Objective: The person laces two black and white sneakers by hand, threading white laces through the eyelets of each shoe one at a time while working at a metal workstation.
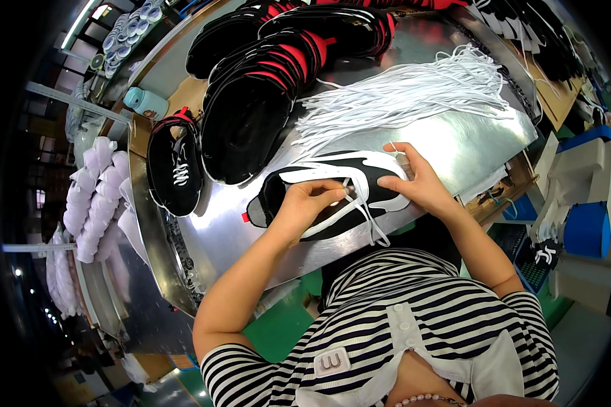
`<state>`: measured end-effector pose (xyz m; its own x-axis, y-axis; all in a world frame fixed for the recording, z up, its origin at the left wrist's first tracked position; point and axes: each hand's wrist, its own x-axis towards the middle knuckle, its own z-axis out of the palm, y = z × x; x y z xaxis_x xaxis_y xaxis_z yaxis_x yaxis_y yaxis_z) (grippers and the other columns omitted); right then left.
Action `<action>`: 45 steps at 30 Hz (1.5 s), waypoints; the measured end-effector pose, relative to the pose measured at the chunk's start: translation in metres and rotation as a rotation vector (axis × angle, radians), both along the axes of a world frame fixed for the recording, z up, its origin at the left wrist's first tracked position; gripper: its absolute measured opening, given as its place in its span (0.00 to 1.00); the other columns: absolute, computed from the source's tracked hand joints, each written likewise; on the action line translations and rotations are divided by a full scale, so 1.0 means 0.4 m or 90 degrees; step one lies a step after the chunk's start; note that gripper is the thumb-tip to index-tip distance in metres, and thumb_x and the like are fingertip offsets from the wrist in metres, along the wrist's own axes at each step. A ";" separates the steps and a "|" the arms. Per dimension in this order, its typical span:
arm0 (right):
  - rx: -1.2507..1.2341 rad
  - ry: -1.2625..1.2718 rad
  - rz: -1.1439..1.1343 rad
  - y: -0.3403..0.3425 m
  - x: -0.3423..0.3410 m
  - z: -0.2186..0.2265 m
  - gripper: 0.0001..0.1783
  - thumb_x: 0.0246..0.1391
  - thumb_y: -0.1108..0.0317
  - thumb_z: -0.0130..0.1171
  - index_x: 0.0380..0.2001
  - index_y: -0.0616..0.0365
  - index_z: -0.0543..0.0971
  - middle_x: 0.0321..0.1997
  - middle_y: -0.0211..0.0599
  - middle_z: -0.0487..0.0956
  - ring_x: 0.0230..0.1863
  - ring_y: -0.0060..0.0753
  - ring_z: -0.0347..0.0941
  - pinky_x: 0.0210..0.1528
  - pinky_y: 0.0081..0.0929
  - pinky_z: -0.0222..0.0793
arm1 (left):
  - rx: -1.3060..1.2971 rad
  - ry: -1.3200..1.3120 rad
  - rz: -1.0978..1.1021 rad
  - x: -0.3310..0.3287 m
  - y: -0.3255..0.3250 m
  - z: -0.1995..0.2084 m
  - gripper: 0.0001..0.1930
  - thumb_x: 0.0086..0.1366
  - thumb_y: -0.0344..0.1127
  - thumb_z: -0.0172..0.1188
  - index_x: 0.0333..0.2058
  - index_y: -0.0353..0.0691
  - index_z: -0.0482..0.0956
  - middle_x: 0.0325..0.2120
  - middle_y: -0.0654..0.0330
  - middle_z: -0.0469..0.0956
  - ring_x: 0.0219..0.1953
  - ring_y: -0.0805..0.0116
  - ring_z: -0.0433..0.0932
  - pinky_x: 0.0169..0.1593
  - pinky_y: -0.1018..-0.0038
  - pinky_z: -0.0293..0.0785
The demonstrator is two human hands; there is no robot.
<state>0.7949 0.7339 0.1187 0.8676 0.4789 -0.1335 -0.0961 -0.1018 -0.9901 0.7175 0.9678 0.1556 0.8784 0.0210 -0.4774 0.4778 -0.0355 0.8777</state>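
Observation:
A black-and-white shoe upper (336,163) lies before me on the metal tabletop, its heel with a red tab to the left and its toe to the right. My left hand (305,205) reaches over its opening, thumb and forefinger pinched on a white shoelace (368,216) at the eyelets. Part of that lace loops down over the upper's near side. At the toe end is my right hand (424,182), thumb and forefinger spread apart over the upper. A thin white bit shows by the right forefinger's tip; its other fingers are partly hidden.
Beyond the upper lies a bundle of loose white laces (407,95). Nested black uppers with red tabs (244,115) are stacked at far left, beside a single laced black upper (175,163). A light-blue bottle (146,102) stands past the table's left edge; a blue-and-beige machine (586,227) is at right.

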 end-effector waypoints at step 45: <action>-0.233 -0.110 0.053 0.020 0.033 -0.006 0.17 0.48 0.54 0.68 0.29 0.58 0.81 0.17 0.35 0.78 0.21 0.32 0.77 0.27 0.26 0.70 | 0.203 -0.303 0.075 0.000 0.013 -0.031 0.04 0.66 0.28 0.60 0.36 0.34 0.79 0.29 0.70 0.75 0.32 0.85 0.69 0.38 0.85 0.65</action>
